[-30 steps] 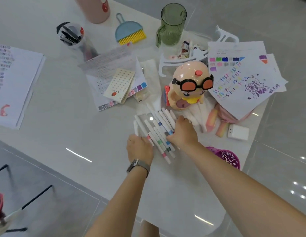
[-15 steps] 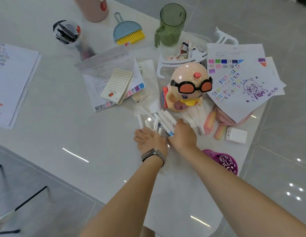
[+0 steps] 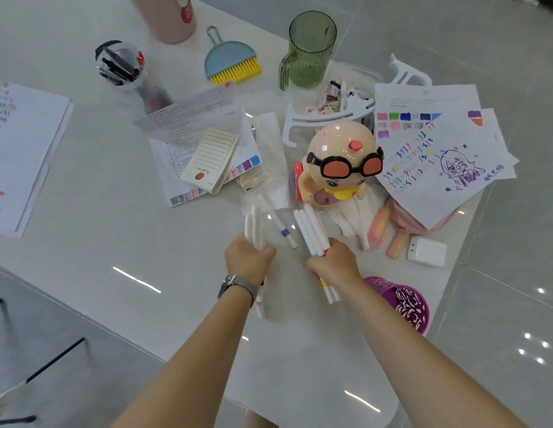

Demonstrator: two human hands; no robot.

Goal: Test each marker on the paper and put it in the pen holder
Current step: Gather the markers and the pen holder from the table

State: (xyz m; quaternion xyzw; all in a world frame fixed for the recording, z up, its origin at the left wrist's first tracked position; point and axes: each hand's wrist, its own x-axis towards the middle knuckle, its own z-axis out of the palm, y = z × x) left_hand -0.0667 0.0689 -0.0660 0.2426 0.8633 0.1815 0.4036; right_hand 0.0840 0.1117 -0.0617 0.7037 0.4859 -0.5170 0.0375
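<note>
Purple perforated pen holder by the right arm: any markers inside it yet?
Cannot tell. The purple perforated pen holder has its opening partly hidden by the right arm; the visible part shows only its patterned wall.

Both bare forearms reach forward from the bottom of the view, converging toward the middle. The left hand (image 3: 249, 260), a watch strapped at its wrist, has its fingers curled around a small bundle, knuckles up. The right hand (image 3: 333, 264) sits just beside it, well apart from touching, fist closed around its own bundle, back of the hand facing the camera.
</note>
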